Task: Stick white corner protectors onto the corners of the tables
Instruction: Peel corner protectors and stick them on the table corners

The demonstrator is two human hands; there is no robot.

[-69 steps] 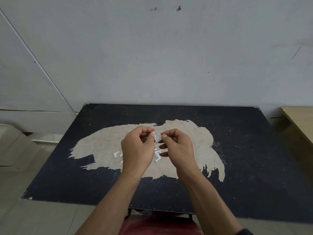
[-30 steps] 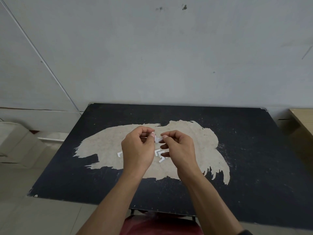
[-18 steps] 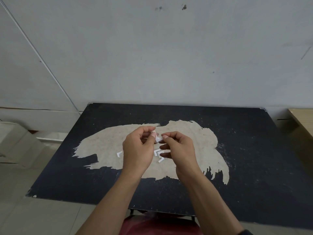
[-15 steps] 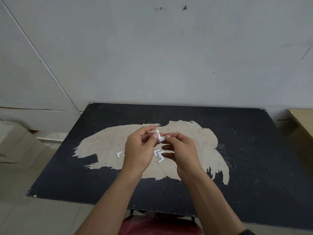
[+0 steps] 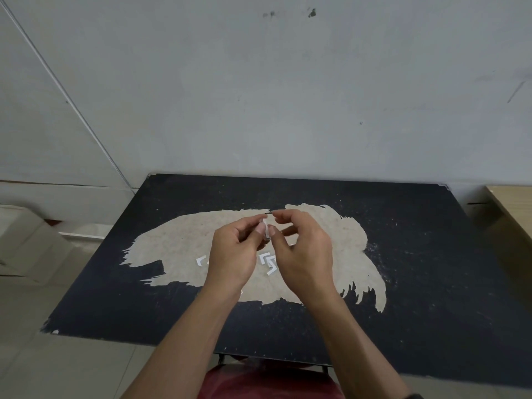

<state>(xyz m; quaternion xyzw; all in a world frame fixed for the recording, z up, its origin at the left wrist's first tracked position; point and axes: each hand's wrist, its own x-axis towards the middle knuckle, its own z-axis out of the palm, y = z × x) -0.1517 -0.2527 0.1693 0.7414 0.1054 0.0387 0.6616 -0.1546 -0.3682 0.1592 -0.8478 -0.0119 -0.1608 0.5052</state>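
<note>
Over the middle of a black table with a worn tan patch, my left hand and my right hand meet at the fingertips. Between them they pinch one small white corner protector, held upright above the tabletop. Several more white L-shaped protectors lie on the tan patch beneath my hands: one at the left and a pair between my wrists. My hands hide part of that pile.
A grey wall rises right behind the table's far edge. The corner of a light wooden table shows at the right. Pale floor tiles lie to the left and in front. A red seat sits under the near edge.
The protector has turned upright between my fingertips, and my right hand's fingers have lifted and spread a little. Both hands stay over the same spot.
</note>
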